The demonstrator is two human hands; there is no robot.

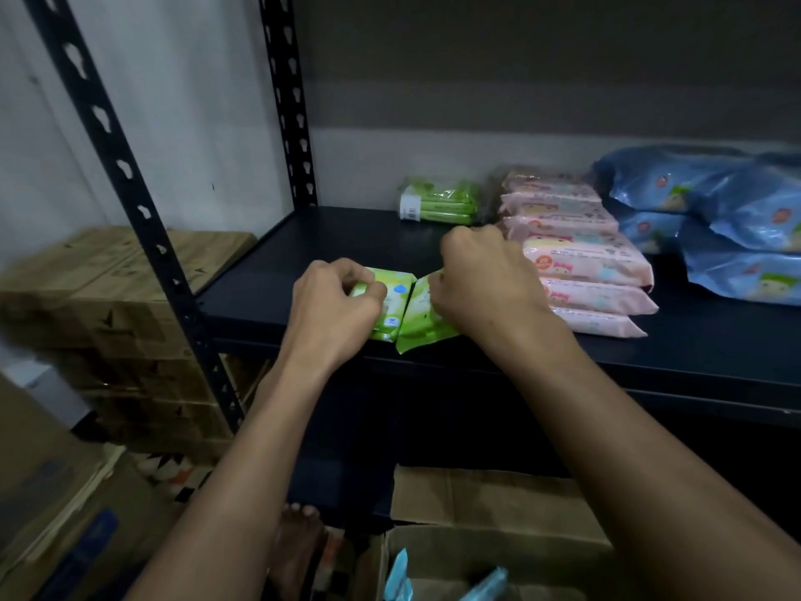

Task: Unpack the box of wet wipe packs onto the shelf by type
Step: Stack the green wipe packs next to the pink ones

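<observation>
Currently, layout by type: the shelf (693,357) holds three colour groups, which fits the sorting the task asks for
Green group: a wrapped bundle of green wipe packs (440,205) sits at the back; two loose green packs lie at the front edge, left of the pink row, so green seems to claim the left section
Left green pack (392,303): flat on the shelf, pinched by the left hand (336,312), fingers curled narrow over its near-left end
Right green pack (422,325): touching the left one along a long side, its near corner overhanging the shelf edge; the right hand (485,277) is closed on its right side, knuckles up
Likely reason for the grip: squaring the two packs side by side, judged from their shared edge
Pink packs (585,262): a front-to-back overlapping row just beside the right hand
Blue packs (711,201): piled furthest right
Arms: both forearms reach forward and up, wrists nearly straight
Cardboard box (498,553): open below the shelf, light blue packs (396,574) left inside, so unpacking is unfinished
</observation>
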